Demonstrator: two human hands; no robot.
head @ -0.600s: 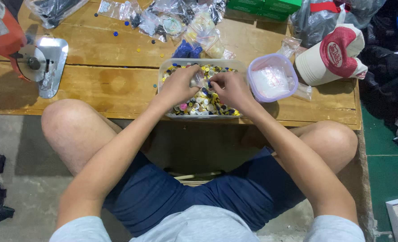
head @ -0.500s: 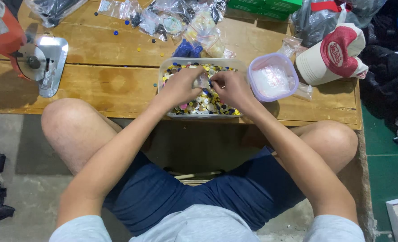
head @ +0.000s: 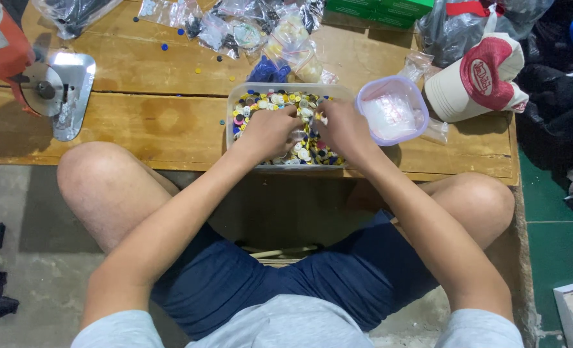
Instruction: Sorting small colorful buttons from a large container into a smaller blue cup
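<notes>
A clear plastic tub (head: 236, 95) full of mixed coloured buttons (head: 268, 103) sits on the low wooden table (head: 157, 122) in front of me. My left hand (head: 269, 132) rests over the buttons in the middle of the tub, fingers curled down into them. My right hand (head: 342, 127) is over the tub's right side, fingertips pinched on a small pale button close to the left hand's fingers. Whether the left hand holds anything is hidden by its own back.
A small lilac-rimmed tub (head: 393, 109) with clear bags stands right of the button tub. A red and cream cap (head: 483, 77) lies further right. Several small plastic bags (head: 247, 29) lie behind. A metal machine (head: 48, 87) sits at the left. Green boxes (head: 376, 8) are at the back.
Both hands have shifted slightly within the tub, the fingertips drawing closer together over the buttons. Nothing else has moved.
</notes>
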